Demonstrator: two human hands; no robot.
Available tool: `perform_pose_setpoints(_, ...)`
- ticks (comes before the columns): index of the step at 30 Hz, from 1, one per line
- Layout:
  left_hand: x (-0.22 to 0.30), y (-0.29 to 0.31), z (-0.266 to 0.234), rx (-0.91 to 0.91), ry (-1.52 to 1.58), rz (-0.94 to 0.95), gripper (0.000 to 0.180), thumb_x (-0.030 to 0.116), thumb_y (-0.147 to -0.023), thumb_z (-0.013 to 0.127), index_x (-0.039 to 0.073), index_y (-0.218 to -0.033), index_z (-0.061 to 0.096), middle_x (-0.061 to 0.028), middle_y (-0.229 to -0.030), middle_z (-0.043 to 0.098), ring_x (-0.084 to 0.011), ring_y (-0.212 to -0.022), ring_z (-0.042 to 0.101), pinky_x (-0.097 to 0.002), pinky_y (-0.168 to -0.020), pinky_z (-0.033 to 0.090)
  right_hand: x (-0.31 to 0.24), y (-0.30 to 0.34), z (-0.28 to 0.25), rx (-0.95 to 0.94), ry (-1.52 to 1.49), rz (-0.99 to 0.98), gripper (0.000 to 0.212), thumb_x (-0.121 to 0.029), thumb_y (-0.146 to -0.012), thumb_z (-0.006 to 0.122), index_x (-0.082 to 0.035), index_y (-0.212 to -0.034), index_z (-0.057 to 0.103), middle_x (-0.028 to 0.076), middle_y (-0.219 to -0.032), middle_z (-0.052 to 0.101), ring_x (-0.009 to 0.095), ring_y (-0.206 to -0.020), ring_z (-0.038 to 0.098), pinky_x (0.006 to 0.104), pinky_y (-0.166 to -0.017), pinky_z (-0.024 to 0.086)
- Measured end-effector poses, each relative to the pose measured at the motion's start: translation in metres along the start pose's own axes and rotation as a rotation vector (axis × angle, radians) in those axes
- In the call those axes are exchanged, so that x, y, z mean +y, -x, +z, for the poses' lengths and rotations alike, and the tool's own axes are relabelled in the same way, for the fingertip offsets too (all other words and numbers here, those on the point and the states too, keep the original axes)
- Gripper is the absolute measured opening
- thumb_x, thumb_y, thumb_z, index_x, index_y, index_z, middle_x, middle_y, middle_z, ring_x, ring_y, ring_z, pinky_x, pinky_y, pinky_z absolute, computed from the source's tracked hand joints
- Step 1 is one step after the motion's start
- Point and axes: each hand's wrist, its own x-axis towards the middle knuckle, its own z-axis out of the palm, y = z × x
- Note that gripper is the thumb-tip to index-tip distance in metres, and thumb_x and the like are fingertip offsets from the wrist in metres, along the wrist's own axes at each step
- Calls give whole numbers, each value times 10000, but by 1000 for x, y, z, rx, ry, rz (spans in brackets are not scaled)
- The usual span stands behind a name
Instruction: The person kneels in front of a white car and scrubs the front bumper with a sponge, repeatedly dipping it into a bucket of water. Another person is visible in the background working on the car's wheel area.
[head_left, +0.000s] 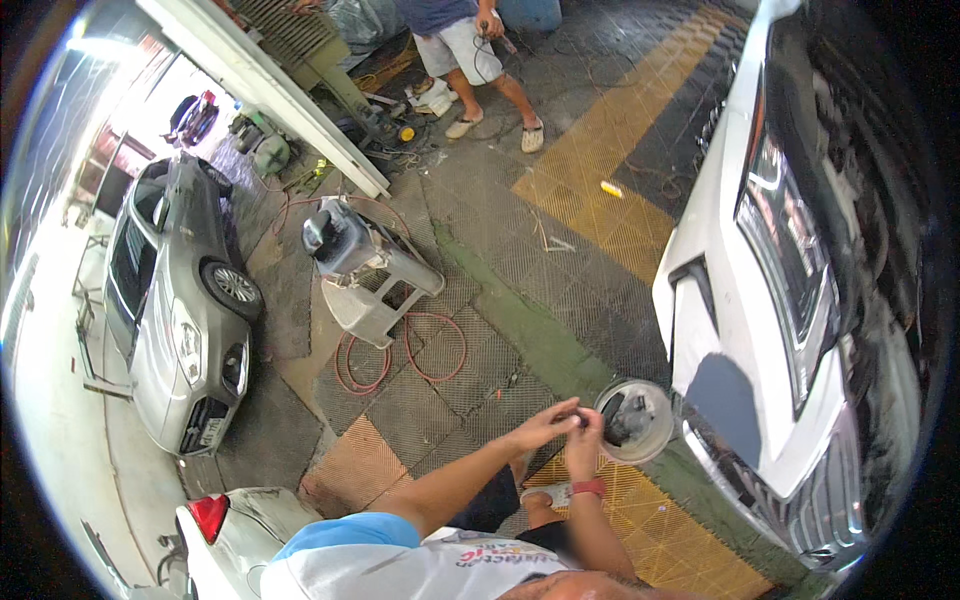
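Note:
My left hand [546,424] and my right hand [584,438] meet in front of me, fingertips pinched together around something small and dark that I cannot make out. A red band circles my right wrist. Right beside my right hand is a round, see-through plastic bucket [657,444] with dark and grey contents; whether the hand touches its rim is unclear. Just past the bucket stands the front of a white car [700,340], with a smooth dark grey patch [720,390] on its bodywork.
A grey plastic stool [362,305] bears a dark container, with a red hose [463,350] coiled beside it. Two other cars, one silver [180,300] and one white [235,530], stand left. At the far side another person [460,50] holds a corded tool.

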Motion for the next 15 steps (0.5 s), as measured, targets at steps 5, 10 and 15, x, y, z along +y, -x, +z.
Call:
perform_pose_setpoints(5, 73, 33, -109, 229, 385, -98, 564, 255, -1043, 741, 195, -1565, 536, -86, -1382, 651, -241, -1223, 630, -381, -1070, 505, -136, -18, 63, -640, 417, -346, 663, -301, -978, 727, -62, -1556, 510, 253, -1563, 540, 424, -1478, 491, 497, -1155, 472)
perform_pose_setpoints(10, 39, 40, -256, 575, -144, -105, 491, 150, -1066, 607, 201, -1553, 574, -115, -1395, 701, -303, -1239, 680, -422, -1044, 547, -181, -77, 57, -508, 494, -138, 539, -310, -993, 694, -87, -1478, 617, 264, -1364, 696, 423, -1296, 654, 494, -1105, 507)
perform_pose_setpoints(15, 16, 85, -383, 699, -395, -619, 554, 167, -988, 604, 173, -1542, 584, -166, -1443, 688, -322, -1289, 682, -420, -1083, 533, -14, -94, -93, -56, 972, 410, 435, -323, -1010, 622, -16, -1306, 707, 232, -1340, 699, 445, -1266, 638, 540, -1075, 497)
